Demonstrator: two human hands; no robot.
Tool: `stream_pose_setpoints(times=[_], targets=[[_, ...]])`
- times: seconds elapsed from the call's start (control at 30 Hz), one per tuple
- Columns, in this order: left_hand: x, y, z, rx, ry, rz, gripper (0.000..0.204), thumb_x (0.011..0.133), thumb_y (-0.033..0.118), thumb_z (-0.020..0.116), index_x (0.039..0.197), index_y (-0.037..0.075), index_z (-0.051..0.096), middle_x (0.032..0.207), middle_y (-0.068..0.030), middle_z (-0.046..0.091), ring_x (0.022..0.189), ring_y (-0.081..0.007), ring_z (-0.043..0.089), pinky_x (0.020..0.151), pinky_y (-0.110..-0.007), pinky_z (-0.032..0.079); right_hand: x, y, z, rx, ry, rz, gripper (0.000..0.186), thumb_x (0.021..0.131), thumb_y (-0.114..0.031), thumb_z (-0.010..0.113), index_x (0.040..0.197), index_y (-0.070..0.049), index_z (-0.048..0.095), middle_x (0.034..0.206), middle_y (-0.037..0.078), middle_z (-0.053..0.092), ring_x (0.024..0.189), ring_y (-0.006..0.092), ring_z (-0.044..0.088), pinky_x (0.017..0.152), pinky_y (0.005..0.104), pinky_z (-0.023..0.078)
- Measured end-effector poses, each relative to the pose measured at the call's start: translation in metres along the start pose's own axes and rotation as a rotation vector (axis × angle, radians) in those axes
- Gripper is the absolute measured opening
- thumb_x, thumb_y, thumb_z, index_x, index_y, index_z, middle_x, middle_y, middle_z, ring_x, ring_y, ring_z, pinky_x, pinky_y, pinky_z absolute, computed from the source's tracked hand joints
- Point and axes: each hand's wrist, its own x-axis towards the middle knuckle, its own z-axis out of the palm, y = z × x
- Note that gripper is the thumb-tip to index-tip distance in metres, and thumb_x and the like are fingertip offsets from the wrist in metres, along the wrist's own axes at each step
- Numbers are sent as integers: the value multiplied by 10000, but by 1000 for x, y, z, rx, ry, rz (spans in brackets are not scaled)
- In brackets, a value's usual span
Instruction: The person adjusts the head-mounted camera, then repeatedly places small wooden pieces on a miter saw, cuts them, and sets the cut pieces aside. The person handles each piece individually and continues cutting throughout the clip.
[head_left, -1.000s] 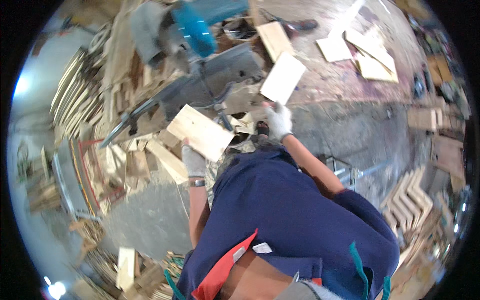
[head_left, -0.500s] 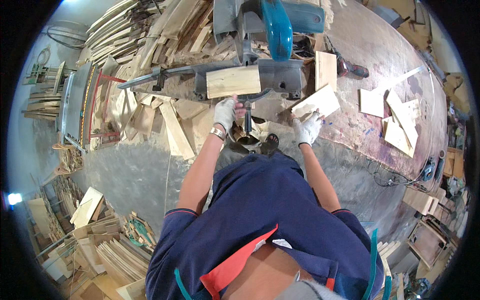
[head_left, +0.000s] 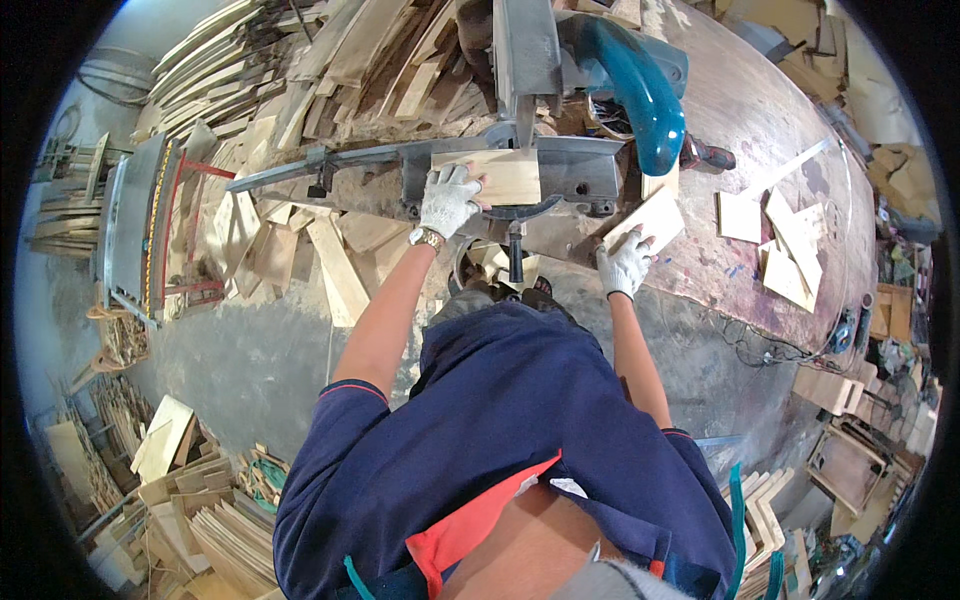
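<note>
My left hand (head_left: 449, 203), in a white work glove with a metal watch at the wrist, lies over the left part of a pale wooden board (head_left: 512, 182). Its fingers press on the board, which rests on the grey base (head_left: 592, 172) of a miter saw. Above the base is the saw's grey head (head_left: 526, 55), with a blue handle (head_left: 632, 95) to the right. Over the near edge of a second board (head_left: 655, 218) on the table my gloved right hand (head_left: 625, 265) is closed, thumb at its left side.
A black knob handle (head_left: 515, 258) juts from the saw toward me. Right of it lie a cordless power tool (head_left: 708, 156) and several offcuts (head_left: 790, 262) on the stained table (head_left: 720, 270). Wood strips (head_left: 215, 75) are piled at the far left, beside a red-framed stand (head_left: 150, 225).
My left hand has moved from the board's near edge onto its top. The saw's blue handle now appears farther right and nearer. My right hand stays at its board as the view shifts.
</note>
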Motion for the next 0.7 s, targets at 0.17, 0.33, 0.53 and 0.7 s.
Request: stream_pose_setpoints(times=[0.17, 0.33, 0.53, 0.7], targets=[[-9, 0, 4, -29, 67, -27, 593, 785, 510, 801, 1288, 206, 717, 1443, -78, 605, 1292, -309, 549, 1072, -498, 417, -24, 16, -34, 573, 136, 156, 716, 1008, -460, 656, 1527, -10, 454, 1168, 252, 701, 1012, 348, 700, 854, 440, 553], [-27, 46, -17, -146, 195, -99, 666, 850, 441, 793, 1397, 101, 623, 1316, -106, 652, 1194, -335, 601, 1035, -495, 460, -32, 87, -25, 1414, 476, 331, 397, 1062, -374, 613, 1132, 11, 682, 929, 82, 692, 787, 181, 622, 703, 323, 523], [-56, 69, -24, -1196, 17, -338, 598, 1000, 275, 700, 1509, 26, 509, 1124, -90, 697, 986, -195, 672, 884, -345, 546, -55, 63, -44, 1742, -72, 402, 345, 1038, -409, 641, 1100, -69, 654, 937, 17, 654, 853, 173, 638, 781, 349, 529], [-63, 68, -54, -1723, -228, -635, 593, 1052, 207, 637, 1567, -1, 431, 1169, -34, 670, 1067, -98, 597, 951, -272, 497, -36, 29, -14, 1476, -253, 267, 347, 1039, -330, 623, 1221, -36, 643, 1004, 22, 671, 907, 155, 635, 817, 316, 528]])
